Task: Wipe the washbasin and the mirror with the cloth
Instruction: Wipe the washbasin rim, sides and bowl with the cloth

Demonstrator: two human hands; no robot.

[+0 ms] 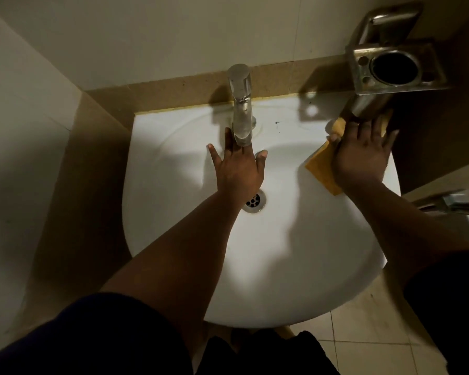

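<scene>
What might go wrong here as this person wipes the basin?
The right hand presses the yellow cloth right under the metal holder, so knuckles may bump it. The left hand sits beneath the tap spout; a nudge of the tap could start water. The cloth lies near the washbasin rim and may slip off.

Head view, steeply down, close over washbasin point(173, 239), perhaps slightly tilted.

washbasin point(173, 239): white, rounded front, set against the tiled back ledge, lit bright in the bowl | cloth point(321, 169): yellow-orange, lying flat on my basin's right rim, one corner pointing toward the bowl, far end seemingly tucked under the steel holder, hard to tell in shadow | mirror: out of view
</scene>
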